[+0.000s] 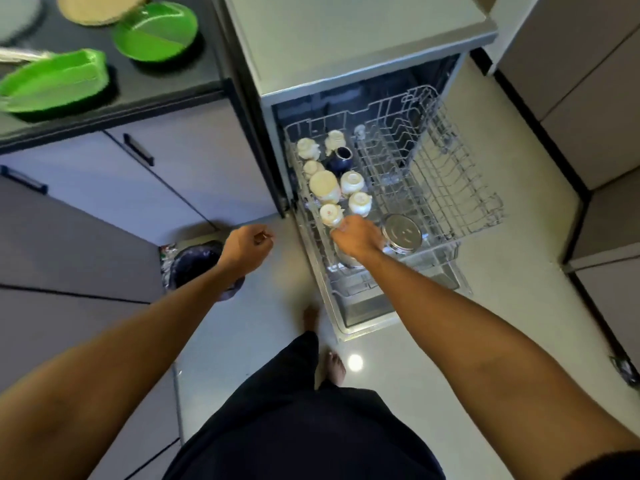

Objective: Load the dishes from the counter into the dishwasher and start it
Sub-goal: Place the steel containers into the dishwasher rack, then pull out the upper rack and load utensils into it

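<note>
Head view: my right hand [358, 237] is at the front edge of the pulled-out rack [450, 188], fingers curled beside an upturned cup [330, 214]; whether it grips anything I cannot tell. My left hand [247, 245] hangs loosely curled, empty. Green plates [156, 31] lie on the counter [173, 81] at 10 o'clock. Seat items between the tines; the rack's 2 o'clock half is free. Mind the lowered door [367, 317] by my feet.

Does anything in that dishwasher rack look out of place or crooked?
The dark blue cup lies tipped, its mouth showing, while the white cups around it sit upside down in the rack. Nothing looks spilled or broken.
</note>
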A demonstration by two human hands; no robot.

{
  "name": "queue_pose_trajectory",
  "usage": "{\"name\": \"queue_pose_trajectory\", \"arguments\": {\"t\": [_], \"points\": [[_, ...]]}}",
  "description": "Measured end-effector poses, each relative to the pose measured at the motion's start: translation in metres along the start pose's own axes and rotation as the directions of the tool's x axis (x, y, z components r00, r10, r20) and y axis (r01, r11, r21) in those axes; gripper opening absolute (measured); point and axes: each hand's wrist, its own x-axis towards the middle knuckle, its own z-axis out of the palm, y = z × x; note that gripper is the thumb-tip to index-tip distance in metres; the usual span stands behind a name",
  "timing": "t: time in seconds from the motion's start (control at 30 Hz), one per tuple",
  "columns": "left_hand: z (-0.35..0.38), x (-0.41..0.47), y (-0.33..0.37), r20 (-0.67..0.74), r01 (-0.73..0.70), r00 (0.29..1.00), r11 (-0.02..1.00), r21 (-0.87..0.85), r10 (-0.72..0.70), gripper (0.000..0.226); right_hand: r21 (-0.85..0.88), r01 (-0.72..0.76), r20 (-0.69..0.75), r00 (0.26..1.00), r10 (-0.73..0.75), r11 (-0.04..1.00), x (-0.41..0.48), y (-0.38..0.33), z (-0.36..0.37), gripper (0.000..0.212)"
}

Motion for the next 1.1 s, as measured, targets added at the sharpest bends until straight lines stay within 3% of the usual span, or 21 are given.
{"name": "queue_pose_trajectory", "arguments": {"t": [0.1, 0.33, 0.63, 0.93, 1.1], "points": [[-0.034, -0.033, -0.026, -0.149, 0.048, 0.988, 0.999, -0.023, -0.051, 0.014, -0.010, 0.122, -0.003, 0.993, -0.122, 0.993, -0.012, -0.040, 0.007, 0.012], [-0.124, -0.106, -0.112, -0.413, 0.278, 0.856, 0.950, -0.141, -0.311, 0.015, -0.118, 0.410, 0.081, 0.912, -0.403, 0.904, -0.043, -0.162, 0.049, 0.020], [-0.222, -0.185, -0.240, -0.567, 0.391, 0.665, 0.874, -0.289, -0.485, 0.011, -0.160, 0.642, 0.198, 0.765, -0.613, 0.750, -0.094, -0.332, 0.145, 0.020], [-0.299, -0.219, -0.358, -0.675, 0.387, 0.585, 0.886, -0.256, -0.450, 0.012, -0.120, 0.788, 0.266, 0.612, -0.745, 0.604, -0.146, -0.475, 0.256, 0.018], [-0.316, -0.230, -0.417, -0.641, 0.514, 0.557, 0.826, -0.234, -0.528, 0.027, -0.044, 0.865, 0.334, 0.484, -0.809, 0.499, -0.161, -0.536, 0.312, 0.032]]}}
